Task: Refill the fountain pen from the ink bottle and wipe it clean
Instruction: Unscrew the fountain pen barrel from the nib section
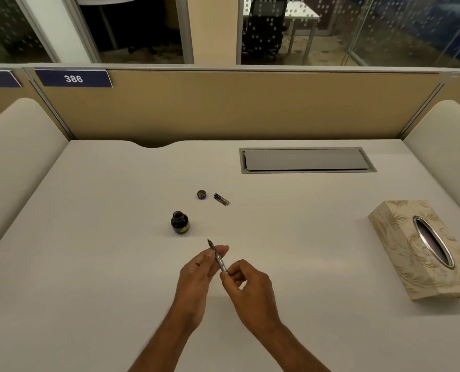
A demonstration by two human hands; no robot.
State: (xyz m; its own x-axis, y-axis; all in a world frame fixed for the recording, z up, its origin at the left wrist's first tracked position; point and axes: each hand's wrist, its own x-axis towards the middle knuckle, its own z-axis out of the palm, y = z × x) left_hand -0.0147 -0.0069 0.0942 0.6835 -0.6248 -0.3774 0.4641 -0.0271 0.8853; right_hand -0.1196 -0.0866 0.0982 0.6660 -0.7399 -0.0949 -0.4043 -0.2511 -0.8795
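Left hand (196, 267): fingers closed lightly round the front section of the slim silver-and-black fountain pen (218, 257), thumb and fingertips pinching it just behind the nib.
Right hand (246, 283): thumb and forefinger pinched on the pen's rear end, the other fingers curled loosely; it looks placed to work a filler there, though the part is too small to make out.
Pen axis: lies along the 11-to-5 o'clock line, nib at the 11 o'clock end, raised off the white table (89, 264) and apart from it.
Ink bottle: the small dark glass ink bottle (180, 222) stands upright and uncapped at about 11 o'clock from the nib, near but not touching.
Key relation: the nib already points roughly toward the bottle's open mouth, and the left hand is the nearer one; in my judgement the coming move is a short carry along the pen's own axis, then a tilt down into the mouth.
Cap parts: a small round bottle cap (201, 194) lies open side up at 12 o'clock beyond the bottle, and a short dark pen cap (221, 199) lies just beside it.
Wiping supply: a cream patterned tissue box (400, 245) sits well apart at 3 o'clock; no tissue shows at its slot.
Risk: the bottle is small and open, so a nudge could tip it.
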